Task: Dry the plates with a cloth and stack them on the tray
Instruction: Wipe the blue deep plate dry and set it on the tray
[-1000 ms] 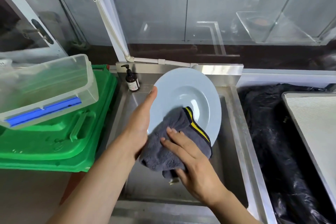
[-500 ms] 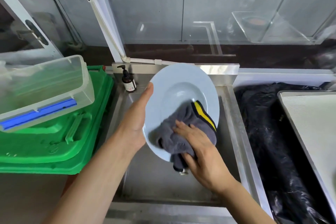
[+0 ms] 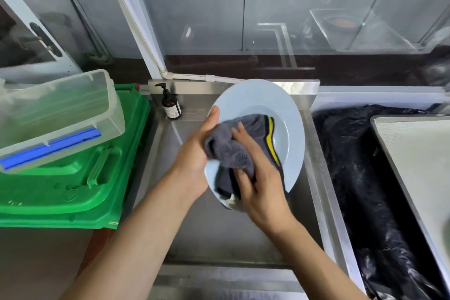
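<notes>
Quickly: I count one plate [image 3: 287, 114], one cloth [image 3: 233, 143], one pump bottle [image 3: 171, 105], one clear tub [image 3: 60, 114], one green crate lid [image 3: 73, 178], one steel sink [image 3: 219, 226], one tray [image 3: 418, 153] and one black plastic sheet [image 3: 353, 165].

Plate is pale blue, tilted on edge above the sink, not resting on anything but my hands. Cloth is grey with a yellow and dark stripe, bunched against the plate's inner face. Sink basin below it shows only bare steel. Clear tub sits tipped on the green crate lid, left of the sink, blue strip along its near side; I can't tell what's inside. Pump bottle stands upright at the sink's back left corner. Tray lies at far right on the black plastic sheet, its pale surface bare where visible.

My left hand [image 3: 194, 153] grips the plate's left rim, thumb over the front edge, fingers hidden behind. My right hand [image 3: 260, 178] has fingers curled into the cloth, pressing it onto the plate.
</notes>
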Motion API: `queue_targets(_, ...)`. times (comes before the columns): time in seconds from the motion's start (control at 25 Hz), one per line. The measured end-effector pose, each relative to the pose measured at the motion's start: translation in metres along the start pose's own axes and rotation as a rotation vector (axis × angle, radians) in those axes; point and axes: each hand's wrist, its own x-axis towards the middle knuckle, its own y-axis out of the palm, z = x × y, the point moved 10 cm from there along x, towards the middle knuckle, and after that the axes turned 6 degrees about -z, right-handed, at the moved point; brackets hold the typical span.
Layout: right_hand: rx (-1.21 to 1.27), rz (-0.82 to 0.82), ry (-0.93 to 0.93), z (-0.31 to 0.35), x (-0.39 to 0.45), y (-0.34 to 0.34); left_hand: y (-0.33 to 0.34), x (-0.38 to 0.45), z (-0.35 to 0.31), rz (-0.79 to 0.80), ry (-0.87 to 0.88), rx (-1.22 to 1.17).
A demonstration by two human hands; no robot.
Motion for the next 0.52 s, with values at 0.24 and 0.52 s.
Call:
queue_targets(0.24, -0.249, 0.206, -0.314, 0.014, -0.061, 0.021, -0.026, 0.000, -0.021, -0.149, 0.121, 0.162)
queue_targets(0.52, -0.385, 0.051, -0.052, -0.059, -0.042, -0.021, -0.026, -0.003, -0.017, -0.106, 0.172, 0.169)
